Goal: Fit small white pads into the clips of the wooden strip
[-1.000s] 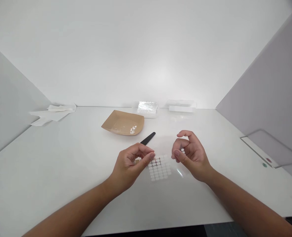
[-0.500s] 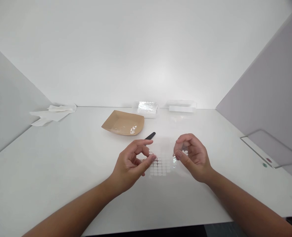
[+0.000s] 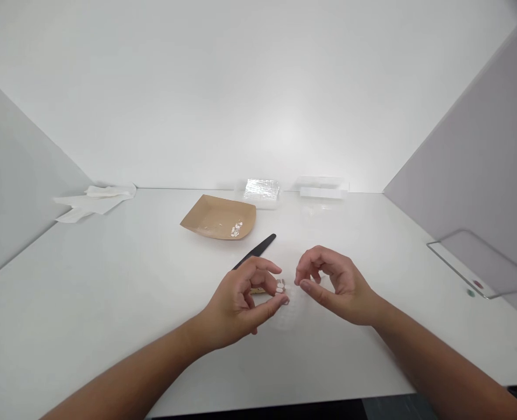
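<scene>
Near the front middle of the table, my left hand [image 3: 241, 303] is curled, its fingers and thumb closed around the edge of a small clear sheet with white oval tabs [image 3: 280, 286]. Much of the sheet is hidden by the fingers or too faint to follow. Just to the right, my right hand [image 3: 335, 286] has thumb and forefinger tips drawn close together; anything between them is too small to make out. A black nail file [image 3: 261, 248] lies behind my left hand, which covers its near end. A tan patterned strip [image 3: 258, 290] shows between the left fingers.
Behind my left hand stands a brown paper tray [image 3: 210, 219] with small white pieces [image 3: 236, 229]. Clear plastic packages [image 3: 261, 191] and a clear box [image 3: 323, 188] sit by the back wall. White tissue [image 3: 94, 201] lies left; a wire-framed object [image 3: 460, 271] leans right.
Both hands have come closer together, the left shifting right and slightly nearer, the right moving left. The sheet has tilted, so fewer tabs show. More of the nail file is uncovered.
</scene>
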The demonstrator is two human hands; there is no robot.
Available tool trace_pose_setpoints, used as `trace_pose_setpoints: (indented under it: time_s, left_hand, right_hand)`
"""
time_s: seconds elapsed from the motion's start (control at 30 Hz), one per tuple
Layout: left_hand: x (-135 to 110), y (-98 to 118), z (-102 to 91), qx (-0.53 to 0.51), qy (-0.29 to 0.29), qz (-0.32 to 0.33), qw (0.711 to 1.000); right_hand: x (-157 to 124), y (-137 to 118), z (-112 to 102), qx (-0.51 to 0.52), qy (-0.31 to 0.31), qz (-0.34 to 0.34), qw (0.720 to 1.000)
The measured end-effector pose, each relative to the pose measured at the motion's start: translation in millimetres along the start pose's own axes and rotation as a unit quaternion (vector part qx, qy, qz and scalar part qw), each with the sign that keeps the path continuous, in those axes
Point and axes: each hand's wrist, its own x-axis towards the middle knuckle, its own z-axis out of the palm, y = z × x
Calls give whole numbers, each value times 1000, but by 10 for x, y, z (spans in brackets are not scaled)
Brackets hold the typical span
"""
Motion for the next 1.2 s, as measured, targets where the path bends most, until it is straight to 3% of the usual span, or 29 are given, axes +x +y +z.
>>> trace_pose_setpoints:
  time_s: [0.13, 0.43, 0.9, 1.2]
  left_hand:
    - [1, -14, 3, 14, 0, -5, 1000]
    - [-9, -15, -1, 1, 17, 6, 1000]
    - [11, -14, -18, -25, -3, -12, 1000]
    - [2, -12, -4, -4, 2, 2, 1000]
  right_hand:
    - [4, 5, 39, 6, -26, 23, 999]
    - [4, 42, 74, 54, -20, 92, 994]
    - [-19, 94, 86, 151, -1, 96, 984]
    - [-1, 62, 93, 140, -23, 108, 984]
